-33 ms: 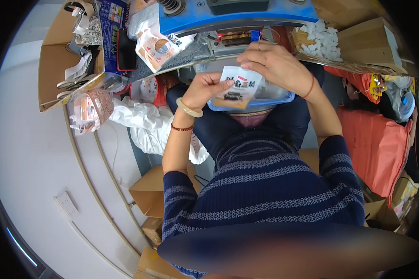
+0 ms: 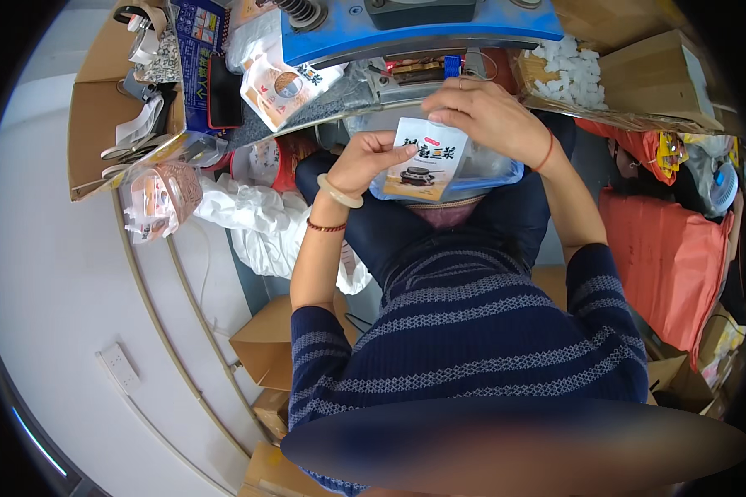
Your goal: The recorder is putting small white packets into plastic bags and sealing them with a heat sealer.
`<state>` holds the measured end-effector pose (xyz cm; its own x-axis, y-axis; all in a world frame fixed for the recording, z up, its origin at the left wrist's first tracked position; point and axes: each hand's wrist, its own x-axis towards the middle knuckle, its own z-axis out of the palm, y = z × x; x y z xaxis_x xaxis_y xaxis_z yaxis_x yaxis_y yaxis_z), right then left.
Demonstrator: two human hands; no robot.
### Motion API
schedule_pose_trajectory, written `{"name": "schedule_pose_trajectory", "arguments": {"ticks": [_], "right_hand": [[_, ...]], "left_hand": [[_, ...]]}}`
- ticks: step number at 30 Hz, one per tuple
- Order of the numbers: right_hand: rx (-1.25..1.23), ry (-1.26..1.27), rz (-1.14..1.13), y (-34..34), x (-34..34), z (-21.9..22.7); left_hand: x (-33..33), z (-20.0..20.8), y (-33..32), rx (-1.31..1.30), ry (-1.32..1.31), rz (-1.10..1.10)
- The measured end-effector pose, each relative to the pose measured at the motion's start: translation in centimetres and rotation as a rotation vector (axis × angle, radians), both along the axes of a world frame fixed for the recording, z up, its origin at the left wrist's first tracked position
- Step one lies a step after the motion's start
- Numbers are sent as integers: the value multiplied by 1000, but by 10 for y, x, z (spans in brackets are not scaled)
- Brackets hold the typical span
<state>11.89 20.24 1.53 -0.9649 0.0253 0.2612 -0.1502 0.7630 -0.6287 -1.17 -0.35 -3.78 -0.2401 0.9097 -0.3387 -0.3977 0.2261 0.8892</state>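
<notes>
In front of my lap I hold a flat white-and-tan printed pouch [image 2: 423, 170] with a dark pot-like picture on it. My left hand [image 2: 363, 168] pinches its left edge between thumb and fingers. My right hand [image 2: 491, 120] has its curled fingers on the pouch's top edge; the fingertips are partly hidden behind it. Beneath the pouch, between my knees, sits a blue-rimmed container [image 2: 497, 180] with clear plastic in it. More pouches of a similar look [image 2: 282, 87] lie on the worktop at the left.
A blue machine [image 2: 423, 35] spans the worktop ahead. White chunks [image 2: 568, 74] are heaped at the right beside an open cardboard box [image 2: 659, 79]. A basket with pouches [image 2: 164, 199] hangs at the left. Red bags [image 2: 667, 265] stand on my right.
The pouch has shifted very slightly, and its blurred print is now sharp. Both hands keep nearly the same place and grip.
</notes>
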Motion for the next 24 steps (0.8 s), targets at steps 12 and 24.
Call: {"name": "schedule_pose_trajectory", "arguments": {"ticks": [12, 24], "right_hand": [[617, -133, -855, 109, 29, -64], [212, -111, -490, 117, 56, -75]], "left_hand": [[-17, -26, 58, -36, -345, 275], [-62, -87, -26, -93, 1726, 340]]}}
